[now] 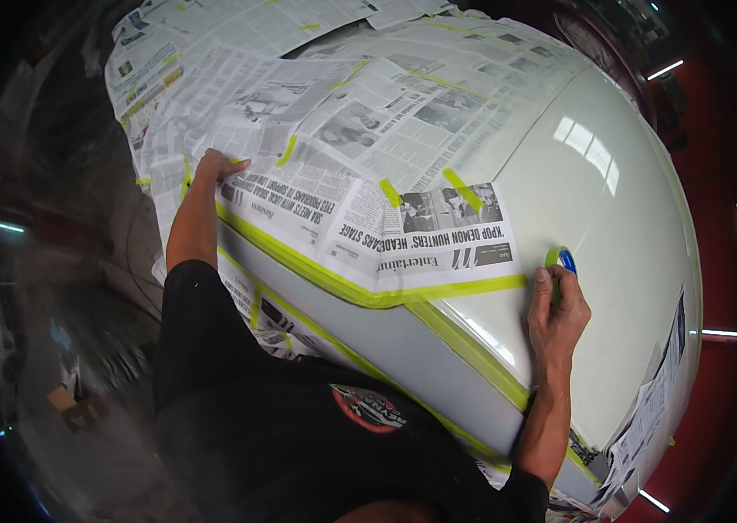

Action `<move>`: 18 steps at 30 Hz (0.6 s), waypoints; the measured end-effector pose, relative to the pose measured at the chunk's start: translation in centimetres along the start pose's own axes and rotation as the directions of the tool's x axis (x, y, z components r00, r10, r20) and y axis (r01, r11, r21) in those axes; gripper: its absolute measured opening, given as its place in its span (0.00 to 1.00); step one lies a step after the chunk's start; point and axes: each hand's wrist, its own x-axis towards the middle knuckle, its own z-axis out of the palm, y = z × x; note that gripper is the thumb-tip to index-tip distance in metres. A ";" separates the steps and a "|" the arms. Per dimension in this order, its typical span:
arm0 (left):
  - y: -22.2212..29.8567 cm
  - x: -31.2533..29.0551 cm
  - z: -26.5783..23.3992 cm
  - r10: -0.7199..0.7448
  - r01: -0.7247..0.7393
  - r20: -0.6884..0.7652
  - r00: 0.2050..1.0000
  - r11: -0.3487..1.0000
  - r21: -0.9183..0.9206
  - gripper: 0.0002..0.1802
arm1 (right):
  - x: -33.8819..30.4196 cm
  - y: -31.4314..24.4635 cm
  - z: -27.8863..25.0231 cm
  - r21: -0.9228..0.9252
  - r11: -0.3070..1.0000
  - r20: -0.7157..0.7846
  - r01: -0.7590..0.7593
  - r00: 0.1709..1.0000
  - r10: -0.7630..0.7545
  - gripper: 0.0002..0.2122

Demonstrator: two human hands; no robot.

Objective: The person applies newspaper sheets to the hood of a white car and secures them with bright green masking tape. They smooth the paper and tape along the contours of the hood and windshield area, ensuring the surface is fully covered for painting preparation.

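My right hand (558,314) is closed around a roll of yellow-green masking tape (553,258) with a blue core. From the roll a tape strip (464,288) runs left along the lower edge of a newspaper sheet (451,248), partly over the white car panel (599,288). Farther left, my left hand (222,165) rests on the newspaper near its taped edge, one digit stretched out to the right. The rest of its fingers are mostly hidden. Short tape pieces (461,189) join this sheet to the paper above.
More newspaper (281,96) covers the upper left of the car body. Below the taped edge lies a grey panel (333,292), bordered by more tape (473,353). Newspaper (647,427) hangs at the lower right. A cardboard box (81,410) stands on the floor at left.
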 end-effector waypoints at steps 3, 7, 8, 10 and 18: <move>-1.2 0.6 1.3 0.020 -0.014 -0.177 0.984 0.999 0.033 0.61 | 0.0 0.0 0.0 -0.007 1.000 -0.001 0.027 1.000 -0.027 0.08; -0.4 -0.5 0.6 -0.133 0.122 -0.100 0.986 0.986 -0.111 0.57 | -0.1 -0.1 -0.1 -0.014 1.000 0.019 -0.006 1.000 0.006 0.08; -0.9 -0.4 1.1 -0.132 0.114 -0.149 0.980 0.986 -0.123 0.55 | -0.2 -0.1 -0.1 -0.016 1.000 0.023 -0.012 1.000 0.012 0.08; -1.3 -0.3 1.9 -0.137 0.104 -0.251 0.958 0.985 -0.140 0.52 | -0.1 -0.1 -0.2 -0.018 1.000 0.025 -0.011 1.000 0.011 0.08; 2.2 -3.9 5.6 -0.277 0.134 -0.557 0.783 0.950 -0.284 0.36 | -0.1 0.0 -0.5 0.010 1.000 0.036 -0.012 0.999 0.012 0.08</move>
